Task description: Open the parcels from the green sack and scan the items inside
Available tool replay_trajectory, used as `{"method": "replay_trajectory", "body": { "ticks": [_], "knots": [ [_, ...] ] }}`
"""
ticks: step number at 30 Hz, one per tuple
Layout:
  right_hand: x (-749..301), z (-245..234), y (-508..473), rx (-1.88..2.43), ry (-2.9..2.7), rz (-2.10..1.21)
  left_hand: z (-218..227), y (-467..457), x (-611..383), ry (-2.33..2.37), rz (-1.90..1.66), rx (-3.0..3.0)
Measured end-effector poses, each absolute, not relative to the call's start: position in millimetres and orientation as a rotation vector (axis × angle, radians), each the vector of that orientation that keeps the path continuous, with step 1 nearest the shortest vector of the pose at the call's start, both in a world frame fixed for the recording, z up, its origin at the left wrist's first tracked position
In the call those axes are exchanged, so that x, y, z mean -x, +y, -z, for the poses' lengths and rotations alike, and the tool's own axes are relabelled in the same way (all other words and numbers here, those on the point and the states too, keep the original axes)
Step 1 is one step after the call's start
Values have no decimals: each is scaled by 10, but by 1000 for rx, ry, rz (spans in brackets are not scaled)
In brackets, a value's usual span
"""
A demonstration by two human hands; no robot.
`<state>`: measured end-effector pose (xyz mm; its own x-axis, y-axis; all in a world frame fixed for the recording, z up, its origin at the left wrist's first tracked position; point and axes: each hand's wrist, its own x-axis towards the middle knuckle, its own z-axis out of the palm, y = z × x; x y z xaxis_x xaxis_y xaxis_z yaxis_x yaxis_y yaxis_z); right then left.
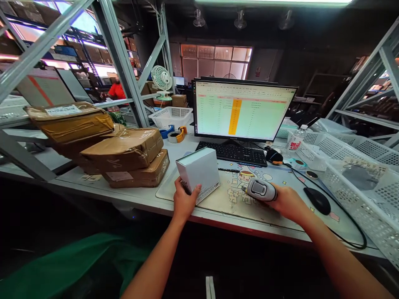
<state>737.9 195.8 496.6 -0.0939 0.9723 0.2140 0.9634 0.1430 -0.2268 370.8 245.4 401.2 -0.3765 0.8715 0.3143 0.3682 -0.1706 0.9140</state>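
Observation:
My left hand [184, 199] grips the lower left corner of a white box [199, 168], thumb on its front face and fingers behind it. The box stands tilted over the desk mat, with small print and a barcode along its lower edge. To the right, my right hand [288, 202] is closed around a grey handheld device that looks like a barcode scanner [262, 189]. Its head points left towards the box, over the cartoon printed on the desk mat [227, 207]. A gap separates the device from the box. The fingers under the device are mostly hidden.
Stacked brown cartons [124, 149] stand at left. Behind are a monitor [243, 110], keyboard [233, 153], tape dispenser [177, 135] and small fan [161, 79]. At right are a mouse [317, 200], a looping cable, a bottle [296, 139] and white baskets [358, 195]. Metal posts frame the desk.

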Motion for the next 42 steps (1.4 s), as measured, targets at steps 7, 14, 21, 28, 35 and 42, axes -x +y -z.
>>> {"method": "replay_trajectory", "body": {
  "ticks": [7, 14, 21, 28, 35, 42],
  "knots": [
    [-7020, -5065, 1754, 1799, -2374, -60, -3975, 2457, -3752, 1677, -1653, -1441],
    [-6941, -5078, 1749, 1814, -2406, -23, -3980, 2449, -3775, 1692, -1631, -1489],
    [-7406, -4911, 2172, 1953, -2121, 43, -4027, 2429, -3764, 1721, -1605, -1461],
    [-8045, -4641, 2780, 2346, -1775, 22, -4038, 2426, -3739, 1752, -1546, -1473],
    [-7785, -4903, 2965, 2235, -1750, 114, -4045, 2428, -3739, 1780, -1497, -1464],
    [-7101, -4931, 3829, 2145, -2027, -110, -4036, 2443, -3724, 1771, -1493, -1475]
  ]
}}
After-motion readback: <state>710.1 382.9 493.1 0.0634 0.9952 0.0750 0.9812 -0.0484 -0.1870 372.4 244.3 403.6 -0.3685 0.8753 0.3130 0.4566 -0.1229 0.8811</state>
